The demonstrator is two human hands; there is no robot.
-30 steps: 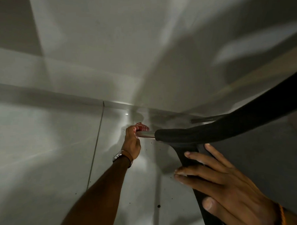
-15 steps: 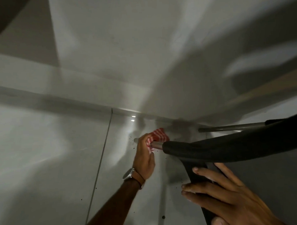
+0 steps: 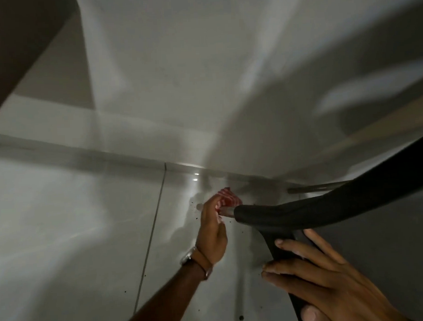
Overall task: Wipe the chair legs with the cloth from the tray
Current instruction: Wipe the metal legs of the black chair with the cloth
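Note:
A black chair (image 3: pixel 305 212) fills the right side of the view, seen from above. A short stretch of its metal leg (image 3: pixel 226 211) shows just past the seat's left tip. My left hand (image 3: pixel 212 230), with a watch on the wrist, is shut on a red-and-white checked cloth (image 3: pixel 228 199) wrapped around that leg, close to the floor. My right hand (image 3: pixel 332 281) lies flat with spread fingers against the chair's black back upright at the lower right. A second metal leg (image 3: pixel 313 187) shows farther right, near the wall. The rest of the legs is hidden under the seat.
The floor is pale glossy tile (image 3: pixel 75 227) with a dark grout line (image 3: pixel 150 235) and small dark specks. A pale wall with a skirting strip (image 3: pixel 108 155) runs behind the chair. A dark brown surface (image 3: pixel 14 47) cuts across the top left corner.
The view has shifted so the chair and hands sit more to the right. My left hand has slid the cloth along the leg toward the seat tip. My right hand stays on the chair's upright.

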